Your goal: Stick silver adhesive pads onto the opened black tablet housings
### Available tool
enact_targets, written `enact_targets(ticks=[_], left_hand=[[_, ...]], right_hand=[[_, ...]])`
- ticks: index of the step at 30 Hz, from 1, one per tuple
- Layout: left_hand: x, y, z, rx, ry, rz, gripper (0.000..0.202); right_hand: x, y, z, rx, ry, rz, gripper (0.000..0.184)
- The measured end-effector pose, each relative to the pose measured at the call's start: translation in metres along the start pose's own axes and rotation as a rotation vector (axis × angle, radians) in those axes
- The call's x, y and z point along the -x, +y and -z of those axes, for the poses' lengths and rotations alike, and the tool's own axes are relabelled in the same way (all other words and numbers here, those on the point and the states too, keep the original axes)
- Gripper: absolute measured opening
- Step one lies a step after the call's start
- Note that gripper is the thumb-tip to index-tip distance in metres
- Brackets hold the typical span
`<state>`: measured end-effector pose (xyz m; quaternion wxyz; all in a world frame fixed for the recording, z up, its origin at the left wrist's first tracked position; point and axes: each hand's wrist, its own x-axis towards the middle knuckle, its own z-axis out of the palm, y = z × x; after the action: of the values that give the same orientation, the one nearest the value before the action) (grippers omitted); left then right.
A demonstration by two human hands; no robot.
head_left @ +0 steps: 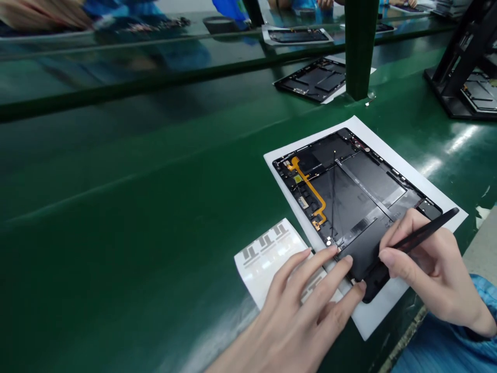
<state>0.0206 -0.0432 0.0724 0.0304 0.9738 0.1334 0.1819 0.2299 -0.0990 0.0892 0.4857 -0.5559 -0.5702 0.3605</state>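
From my remote seat I see an opened tablet (341, 191) lying flat on a white paper sheet (435, 217), which is on the green table (116, 207), ahead and to the right. My left hand (306, 311) is at the tablet's lower edge, fingers (334, 259) spread apart, tips resting on it, not gripping. My right hand (430, 269) has its fingers (392, 256) closed on a black stick tool (423, 238), w/ the tip pointing down at a dark film (373, 248) on the tablet's lower part. A sticker sheet (264, 259) lies just beside, partly under my left hand. An orange flex cable (310, 189) runs along the tablet's left side.

I judge the tablet light and fairly stiff at the frame, but fragile inside and a bit slippery. Best to hold it by the outer frame only, w/o pressing the cable or film.
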Motion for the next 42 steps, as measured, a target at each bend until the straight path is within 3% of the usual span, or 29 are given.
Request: enact_targets(ticks=[4, 9, 13, 16, 18, 20, 23, 26, 29, 33, 36, 39, 42], left_hand=[[-0.001, 0.002, -0.007, 0.066, 0.116, 0.061, 0.040], [-0.005, 0.005, 0.007, 0.104, -0.071, 0.081, 0.045], [-0.031, -0.006, 0.033, 0.230, -0.186, 0.031, 0.039], [-0.064, -0.041, 0.046, 0.379, -0.129, 0.096, 0.038], [-0.084, -0.078, 0.047, 0.322, -0.031, 0.369, 0.032], [-0.098, -0.119, 0.042, 0.264, 0.002, 0.511, 0.034], [-0.104, -0.170, 0.027, 0.296, -0.063, 0.671, 0.029], [-0.099, -0.194, 0.010, 0.368, -0.144, 0.725, 0.025], [-0.093, -0.199, -0.003, 0.414, -0.145, 0.733, 0.024], [-0.092, -0.193, -0.007, 0.454, -0.037, 0.714, 0.024], [-0.092, -0.195, 0.002, 0.451, 0.091, 0.686, 0.025], [-0.083, -0.210, 0.026, 0.396, 0.242, 0.675, 0.026], [-0.057, -0.235, 0.062, 0.284, 0.414, 0.687, 0.026]], right_hand=[[-0.001, 0.002, -0.001, -0.042, 0.053, 0.018, 0.016], [-0.002, 0.005, -0.001, -0.121, 0.126, 0.015, 0.016], [-0.005, 0.009, 0.001, -0.104, 0.105, 0.009, 0.019], [-0.008, 0.014, 0.001, -0.089, 0.069, -0.017, 0.022], [-0.008, 0.017, -0.001, -0.092, 0.054, -0.040, 0.023], [-0.008, 0.021, -0.002, -0.094, 0.048, -0.061, 0.025], [-0.007, 0.027, -0.006, -0.096, 0.043, -0.052, 0.030], [-0.007, 0.032, -0.011, -0.112, 0.040, -0.038, 0.035], [-0.008, 0.036, -0.015, -0.152, 0.072, -0.062, 0.041], [-0.008, 0.040, -0.017, -0.222, 0.103, -0.090, 0.047], [-0.007, 0.041, -0.017, -0.335, 0.163, -0.084, 0.046], [-0.005, 0.039, -0.016, -0.451, 0.217, -0.078, 0.045], [-0.004, 0.037, -0.015, -0.515, 0.209, -0.086, 0.043]])
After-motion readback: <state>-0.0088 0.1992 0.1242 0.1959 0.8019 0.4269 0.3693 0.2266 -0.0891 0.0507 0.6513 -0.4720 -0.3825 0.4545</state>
